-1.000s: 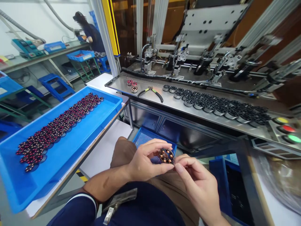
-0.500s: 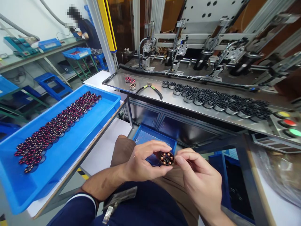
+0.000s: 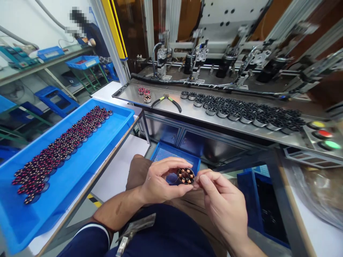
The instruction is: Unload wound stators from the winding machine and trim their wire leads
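A motor stator, a round black core with copper coils, sits between the thumb and fingers of my left hand. Its coil face is turned up toward me, and thin wire ends stick out at its left side. Close by its right edge, my right hand has thumb and forefinger pinched together; what lies between them is too small to make out. Both hands are above my lap. On the metal ledge beyond lie cutting pliers with black and green handles, beside a few wound stators.
To the left, a blue tray holds many stators with red and copper coils. Rows of bare black stator cores stand on the ledge before a winding machine. Push buttons sit at right. A person works at the back left.
The stator has turned so that its coil face shows more fully. Both hands have shifted slightly left in the picture, and the camera view has moved a little.
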Tool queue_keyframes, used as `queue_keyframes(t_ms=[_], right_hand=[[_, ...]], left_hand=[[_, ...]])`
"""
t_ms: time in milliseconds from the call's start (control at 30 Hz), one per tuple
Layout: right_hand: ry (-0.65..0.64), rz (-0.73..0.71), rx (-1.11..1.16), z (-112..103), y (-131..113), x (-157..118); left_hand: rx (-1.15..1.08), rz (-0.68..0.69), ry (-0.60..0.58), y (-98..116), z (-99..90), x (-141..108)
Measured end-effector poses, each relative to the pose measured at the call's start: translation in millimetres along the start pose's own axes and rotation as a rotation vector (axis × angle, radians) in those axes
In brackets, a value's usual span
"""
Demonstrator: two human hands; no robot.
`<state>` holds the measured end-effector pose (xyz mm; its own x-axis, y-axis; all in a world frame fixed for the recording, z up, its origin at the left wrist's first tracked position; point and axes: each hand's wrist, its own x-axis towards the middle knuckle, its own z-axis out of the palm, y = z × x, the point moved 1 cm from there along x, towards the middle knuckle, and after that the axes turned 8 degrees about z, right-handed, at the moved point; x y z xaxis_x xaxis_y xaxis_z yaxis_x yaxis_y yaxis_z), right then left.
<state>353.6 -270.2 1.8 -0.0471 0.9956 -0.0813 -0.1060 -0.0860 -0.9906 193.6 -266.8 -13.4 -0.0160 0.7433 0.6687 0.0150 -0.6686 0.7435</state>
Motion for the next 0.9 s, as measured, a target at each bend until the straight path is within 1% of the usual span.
queue_keyframes(t_ms=[133, 233, 300, 400, 467, 567, 633, 733, 800, 833, 900], right_hand=[[-0.038, 0.023, 0.025, -4, 3, 0], [-0.09, -0.042, -0.057, -7, 1, -3], [-0.068, -0.121, -0.086, -9, -3, -5], [0.011, -0.215, -0.068, -9, -8, -8], [0.013, -0.196, -0.049, -8, -8, -9], [-0.056, -0.143, -0.042, -5, -6, -8], [-0.08, -0.155, -0.051, -3, -5, -8], [-0.044, -0.193, -0.058, -3, -6, -11], [-0.047, -0.23, -0.075, -4, -9, -12], [-0.064, -0.258, -0.095, -6, -10, -12], [-0.102, -0.365, -0.165, -10, -13, -9]], left_hand=[[0.02, -0.019, -0.004, 0, -2.7, 2], [0.035, -0.019, -0.018, 1, -4.0, 4], [0.045, 0.004, -0.033, 2, -3.9, 5], [0.061, 0.071, -0.049, 4, -2.7, 7], [0.07, 0.104, -0.06, 5, -1.6, 9], [0.085, 0.139, -0.073, 8, -0.3, 11], [0.096, 0.148, -0.078, 10, 0.4, 12], [0.097, 0.149, -0.074, 10, 1.2, 12], [0.047, 0.124, -0.074, 10, 1.4, 11], [0.003, 0.088, -0.074, 9, 1.3, 11], [-0.111, -0.039, -0.078, 8, 0.9, 10]])
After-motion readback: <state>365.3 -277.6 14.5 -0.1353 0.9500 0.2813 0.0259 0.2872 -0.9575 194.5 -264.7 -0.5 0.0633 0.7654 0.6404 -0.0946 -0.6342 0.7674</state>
